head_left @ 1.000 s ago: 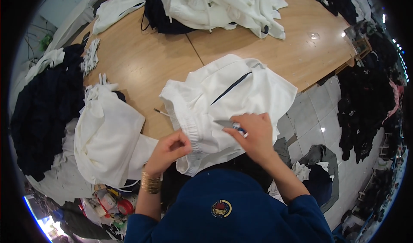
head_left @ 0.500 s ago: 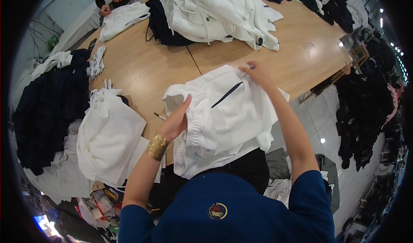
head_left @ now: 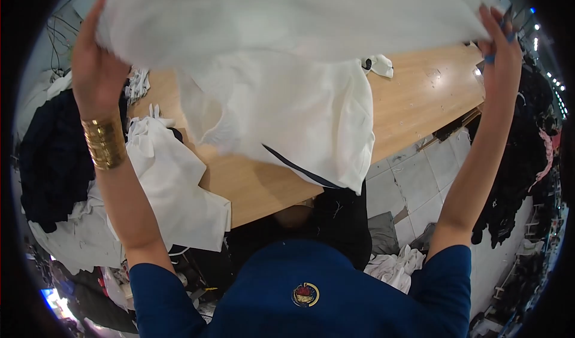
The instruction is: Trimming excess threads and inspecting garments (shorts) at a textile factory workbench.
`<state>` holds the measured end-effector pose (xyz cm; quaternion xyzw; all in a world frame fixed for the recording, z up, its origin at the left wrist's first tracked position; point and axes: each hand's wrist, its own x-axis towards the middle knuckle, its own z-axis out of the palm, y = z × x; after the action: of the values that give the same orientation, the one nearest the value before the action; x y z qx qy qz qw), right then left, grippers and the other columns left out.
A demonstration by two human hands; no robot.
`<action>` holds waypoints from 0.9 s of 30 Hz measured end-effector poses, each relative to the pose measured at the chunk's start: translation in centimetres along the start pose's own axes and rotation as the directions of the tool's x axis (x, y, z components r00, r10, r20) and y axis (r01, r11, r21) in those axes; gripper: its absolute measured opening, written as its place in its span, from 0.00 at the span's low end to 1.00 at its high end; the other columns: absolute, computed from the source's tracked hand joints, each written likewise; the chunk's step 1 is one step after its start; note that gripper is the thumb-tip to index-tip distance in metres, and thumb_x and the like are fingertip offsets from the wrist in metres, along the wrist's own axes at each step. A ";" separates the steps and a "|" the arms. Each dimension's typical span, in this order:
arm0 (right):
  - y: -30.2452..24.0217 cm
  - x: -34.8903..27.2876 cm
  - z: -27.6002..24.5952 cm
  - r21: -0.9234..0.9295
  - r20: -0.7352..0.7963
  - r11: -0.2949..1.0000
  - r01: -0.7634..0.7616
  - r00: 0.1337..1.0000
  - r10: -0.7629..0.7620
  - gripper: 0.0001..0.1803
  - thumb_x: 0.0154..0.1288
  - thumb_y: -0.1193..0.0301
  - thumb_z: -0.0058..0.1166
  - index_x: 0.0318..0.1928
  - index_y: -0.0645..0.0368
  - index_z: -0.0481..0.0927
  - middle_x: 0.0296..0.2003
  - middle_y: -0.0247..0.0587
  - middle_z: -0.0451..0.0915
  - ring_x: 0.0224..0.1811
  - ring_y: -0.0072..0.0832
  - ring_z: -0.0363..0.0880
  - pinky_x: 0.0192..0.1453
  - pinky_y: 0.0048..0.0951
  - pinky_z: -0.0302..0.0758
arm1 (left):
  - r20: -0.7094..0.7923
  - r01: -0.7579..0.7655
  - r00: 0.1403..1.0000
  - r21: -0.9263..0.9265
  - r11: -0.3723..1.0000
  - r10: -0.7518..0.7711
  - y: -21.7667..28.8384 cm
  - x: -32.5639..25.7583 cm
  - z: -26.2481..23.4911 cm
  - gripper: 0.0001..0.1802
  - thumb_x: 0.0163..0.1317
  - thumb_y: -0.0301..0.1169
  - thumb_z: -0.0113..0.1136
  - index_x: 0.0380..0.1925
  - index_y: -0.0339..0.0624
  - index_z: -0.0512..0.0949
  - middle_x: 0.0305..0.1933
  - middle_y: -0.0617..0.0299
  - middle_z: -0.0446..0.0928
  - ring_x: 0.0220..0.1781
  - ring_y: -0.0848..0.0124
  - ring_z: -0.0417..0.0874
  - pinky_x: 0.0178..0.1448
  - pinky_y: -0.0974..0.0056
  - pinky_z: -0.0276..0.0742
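Note:
White elastic-waist trousers point(head_left: 299, 101) with a dark stripe along the pocket are raised high and spread between my hands; their upper part is smeared by motion. At their upper left edge my left hand point(head_left: 99, 77) is closed on the cloth, its fingers partly hidden behind it. My right hand point(head_left: 503, 44) pinches the upper right edge. A small blue and dark tool point(head_left: 511, 37), possibly thread snips, also sits among the right fingers. The lower part of the trousers hangs over the wooden table point(head_left: 257, 185).
White garments point(head_left: 168, 176) lie at the table's left edge, beside a dark clothing heap point(head_left: 57, 152). Small white pieces point(head_left: 138, 85) rest farther back. Dark clothes point(head_left: 500, 176) hang at the right, beyond the tiled floor point(head_left: 419, 179). The raised cloth hides the table's far side.
Both hands have swung up and apart, lifting and spreading the trousers that were bunched near my body. The garment now covers the far white pile and the other person.

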<state>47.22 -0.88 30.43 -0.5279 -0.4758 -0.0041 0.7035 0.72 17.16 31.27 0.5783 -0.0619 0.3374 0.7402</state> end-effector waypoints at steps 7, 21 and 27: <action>9.1 -17.7 -6.2 -0.551 0.286 0.728 -0.409 0.727 0.625 0.08 0.51 0.75 0.59 0.33 0.64 0.79 0.25 0.31 0.76 0.31 0.16 0.72 0.38 0.19 0.68 | -0.798 0.773 0.558 0.400 0.492 -0.228 -13.4 -12.3 -2.3 0.27 0.58 0.31 0.56 0.59 0.42 0.65 0.49 0.61 0.74 0.46 0.75 0.74 0.52 0.72 0.69; 11.6 -25.3 -7.4 -0.488 0.026 0.626 -0.608 0.707 0.707 0.11 0.55 0.69 0.58 0.32 0.65 0.80 0.22 0.31 0.77 0.27 0.15 0.71 0.34 0.19 0.68 | -0.575 0.562 0.818 0.798 0.219 -0.003 -22.2 -10.9 3.7 0.14 0.59 0.26 0.52 0.47 0.44 0.75 0.51 0.60 0.73 0.53 0.69 0.73 0.52 0.65 0.69; 14.7 -27.5 -4.0 -0.358 -0.007 0.631 -0.688 0.677 0.736 0.12 0.55 0.68 0.58 0.36 0.64 0.79 0.24 0.34 0.78 0.27 0.18 0.72 0.33 0.21 0.69 | -0.479 0.532 0.847 0.755 0.384 -0.231 -26.2 -8.6 7.6 0.13 0.59 0.26 0.52 0.45 0.44 0.75 0.50 0.61 0.75 0.51 0.68 0.75 0.51 0.66 0.70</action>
<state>42.29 -11.04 1.07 -0.7820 -0.2682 0.2316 0.5128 11.33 3.97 8.20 0.8102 0.3644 0.2211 0.4023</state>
